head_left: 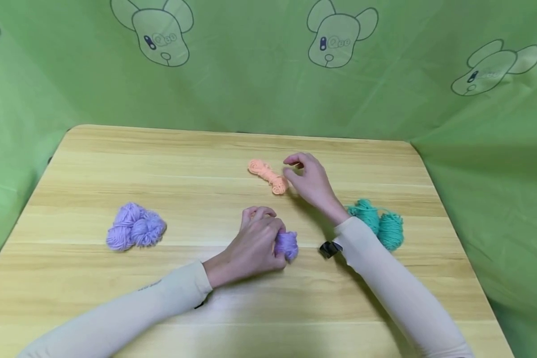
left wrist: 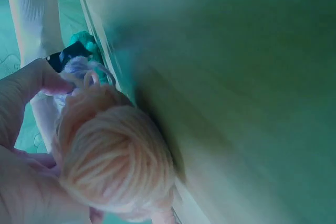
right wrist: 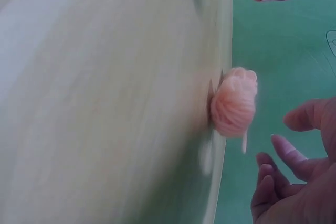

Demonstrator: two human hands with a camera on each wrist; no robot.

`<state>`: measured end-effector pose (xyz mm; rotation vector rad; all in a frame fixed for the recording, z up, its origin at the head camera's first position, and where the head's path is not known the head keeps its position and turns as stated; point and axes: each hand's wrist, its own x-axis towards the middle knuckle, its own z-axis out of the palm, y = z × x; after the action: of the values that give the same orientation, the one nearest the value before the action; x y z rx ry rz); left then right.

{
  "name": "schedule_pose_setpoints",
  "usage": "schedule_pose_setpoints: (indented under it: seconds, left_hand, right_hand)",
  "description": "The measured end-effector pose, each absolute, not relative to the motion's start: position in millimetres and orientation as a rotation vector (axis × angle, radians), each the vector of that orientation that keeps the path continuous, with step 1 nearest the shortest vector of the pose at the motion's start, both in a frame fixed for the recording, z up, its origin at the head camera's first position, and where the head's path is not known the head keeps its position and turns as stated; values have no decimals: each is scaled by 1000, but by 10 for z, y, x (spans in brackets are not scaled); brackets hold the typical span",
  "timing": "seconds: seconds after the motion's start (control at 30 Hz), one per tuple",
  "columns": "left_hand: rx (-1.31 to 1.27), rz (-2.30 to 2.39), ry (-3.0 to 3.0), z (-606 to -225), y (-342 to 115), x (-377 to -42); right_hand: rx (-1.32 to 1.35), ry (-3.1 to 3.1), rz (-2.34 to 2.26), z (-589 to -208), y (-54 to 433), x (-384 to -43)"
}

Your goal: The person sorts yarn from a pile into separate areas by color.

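Note:
My left hand (head_left: 250,243) curls over yarn near the middle of the table. The purple yarn (head_left: 286,244) shows between its thumb and forefinger. A peach ball of yarn (left wrist: 118,156) fills the palm side in the left wrist view, with a bit of purple behind it at the thumb; the palm hides the peach from the head view. My right hand (head_left: 313,181) hovers beside a peach yarn skein (head_left: 268,176), tied narrow at its waist. Its fingers (right wrist: 286,150) are loosely bent, apart from that skein, and hold nothing.
Two bunched purple yarn balls (head_left: 134,226) lie at the left of the wooden table (head_left: 197,164). Teal yarn skeins (head_left: 390,231) sit at the right, partly behind my right forearm. A green cloth (head_left: 250,89) with cartoon heads hangs round the back and sides.

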<state>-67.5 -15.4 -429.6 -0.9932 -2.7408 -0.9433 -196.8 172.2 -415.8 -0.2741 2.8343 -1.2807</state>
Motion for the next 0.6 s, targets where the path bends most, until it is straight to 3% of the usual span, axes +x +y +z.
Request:
schedule_pose_setpoints:
  seconds: [0.27,0.6]
  left_hand:
    - [-967,-1195,-2601,-4116,-257,-724]
    - [-722,-1422,-2580,-3898,-660,-757]
  right_hand:
    - [-279,2854,-1365,-4176,1793,-1891]
    - [-395,2736,-1411,-4186,1812,-1700]
